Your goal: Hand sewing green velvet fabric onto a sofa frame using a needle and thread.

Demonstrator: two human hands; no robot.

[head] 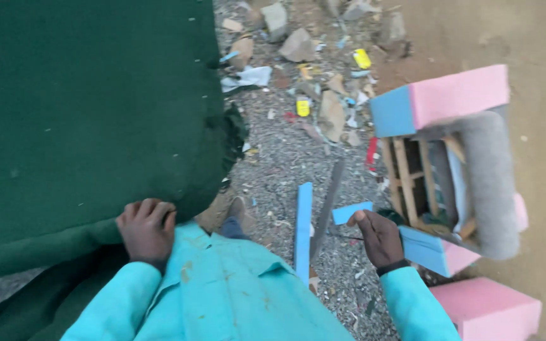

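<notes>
My left hand [145, 230] grips the lower edge of a large dark green fabric-covered piece [90, 120] that fills the left of the view. My right hand [377, 237] is closed on a small flat blue foam piece [351, 211], held out over the gravel. Both arms wear turquoise sleeves. My shoe [236, 211] shows between the hands, on the ground.
A long blue strip [303, 230] and a grey slat [327, 208] lie on the gravel. To the right lies an unfinished chair frame [450, 170] with pink and blue foam and grey fabric. A pink foam block [488, 309] sits bottom right. Rubble and litter lie beyond.
</notes>
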